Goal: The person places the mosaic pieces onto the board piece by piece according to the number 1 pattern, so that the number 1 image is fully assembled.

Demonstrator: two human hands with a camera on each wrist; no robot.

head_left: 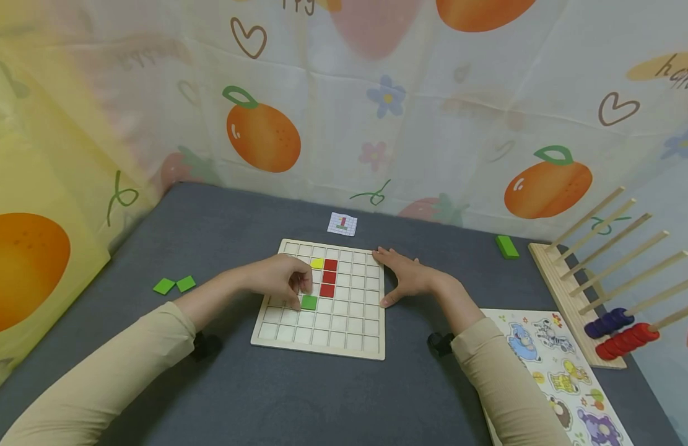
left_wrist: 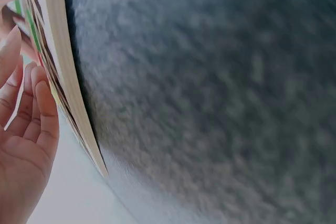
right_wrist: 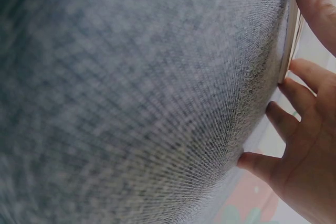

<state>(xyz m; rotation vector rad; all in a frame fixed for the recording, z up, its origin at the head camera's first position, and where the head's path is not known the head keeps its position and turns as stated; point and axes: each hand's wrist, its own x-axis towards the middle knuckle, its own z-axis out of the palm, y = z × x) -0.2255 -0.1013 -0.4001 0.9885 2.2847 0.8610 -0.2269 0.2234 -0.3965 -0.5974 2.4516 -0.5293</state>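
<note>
Bench (head_left: 299, 396): dark grey felt-like cover, backed by a cloth printed with oranges, hearts and flowers.

Peg rack (head_left: 578, 297): wooden, at the far right edge, slanted rods; purple rings (head_left: 608, 323) and red rings (head_left: 628, 341) stacked on the two nearest rods.

Animal puzzle (head_left: 566, 378): flat on the bench by the right forearm, just in front of the rack.

Grid board (head_left: 327, 334): pale wood, square cells, centre of the bench. In it, a column of three red tiles (head_left: 328, 278), a yellow tile (head_left: 317, 263) touching the top red one on its left, and a green tile (head_left: 308, 302) in a cell below and left of the lowest red one.

Left hand (head_left: 279, 279): lies over the board's left part, fingers curled downward, fingertips at the green tile's upper left edge. Whether it pinches the tile or only touches it cannot be told. Left wrist view shows relaxed fingers (left_wrist: 42, 108) next to the board's edge, blurred.

Right hand (head_left: 405, 275): spread, fingers straight, braced against the board's right edge, thumb near the lower part of that edge. Holds nothing. Right wrist view confirms fingers (right_wrist: 310, 74) against the rim.

Green block (head_left: 507, 246): alone, far right, near the rack's base.

Two green tiles (head_left: 174, 285): loose on the bench, well left of the board, side by side.

Small card (head_left: 342, 223): beyond the board's top edge, bearing a red and green pattern.
</note>
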